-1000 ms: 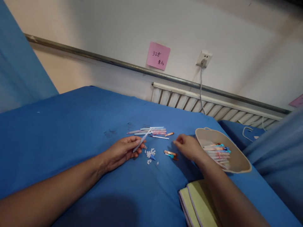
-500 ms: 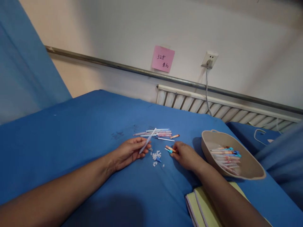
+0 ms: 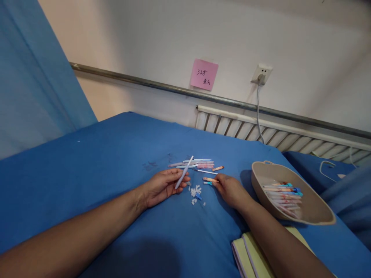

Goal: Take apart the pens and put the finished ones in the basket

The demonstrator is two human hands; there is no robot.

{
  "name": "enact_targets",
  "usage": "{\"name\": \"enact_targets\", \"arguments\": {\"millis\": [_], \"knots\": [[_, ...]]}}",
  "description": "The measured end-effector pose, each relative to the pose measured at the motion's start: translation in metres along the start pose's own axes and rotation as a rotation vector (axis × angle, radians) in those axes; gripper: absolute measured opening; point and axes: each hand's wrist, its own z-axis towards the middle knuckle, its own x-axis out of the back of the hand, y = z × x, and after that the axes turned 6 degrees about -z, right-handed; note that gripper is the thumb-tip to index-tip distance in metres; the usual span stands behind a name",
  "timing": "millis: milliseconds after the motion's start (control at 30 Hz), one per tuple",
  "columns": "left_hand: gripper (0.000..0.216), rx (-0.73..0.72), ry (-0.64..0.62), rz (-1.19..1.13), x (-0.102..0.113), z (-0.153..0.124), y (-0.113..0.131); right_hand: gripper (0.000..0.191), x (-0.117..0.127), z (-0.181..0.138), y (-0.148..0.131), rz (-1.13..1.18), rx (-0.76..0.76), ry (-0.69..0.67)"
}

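Pale pen barrel (image 3: 183, 177), slanted with its white tip up and to the right, is clasped in the left hand (image 3: 162, 188) above the blue cloth (image 3: 136, 227); that grip closes thumb-uppermost over curled fingers. The right hand (image 3: 234, 193), back upward and fingers bent down, meets the end of an orange clip piece (image 3: 210, 179); whether its grip pinches or merely touches, I cannot tell. Small white pieces (image 3: 196, 190) lie between the hands.

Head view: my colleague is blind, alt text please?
The left hand holds a pale pen; the right hand touches orange and turquoise parts. Between the hands lie white bits on blue cloth, loose pens beyond, a basket of pens at right.
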Motion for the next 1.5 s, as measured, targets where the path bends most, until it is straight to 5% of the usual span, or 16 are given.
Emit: {"name": "enact_targets", "arguments": {"millis": [167, 367, 533, 1500], "knots": [[0.010, -0.001, 0.017, 0.008, -0.001, 0.000, 0.001, 0.026, -0.004, 0.004, 0.007, 0.161, -0.028, 0.088], [0.011, -0.011, 0.001, 0.022, 0.000, -0.001, 0.002, 0.033, -0.016, 0.015, 0.015, 0.759, -0.148, 0.139], [0.013, 0.019, -0.018, 0.020, 0.002, 0.000, 0.001, 0.040, -0.015, 0.017, 0.016, 1.001, -0.166, 0.174], [0.030, -0.170, 0.022, 0.394, 0.000, 0.004, 0.000, 0.032, -0.003, 0.015, 0.004, 1.506, -0.132, 0.111]]}}
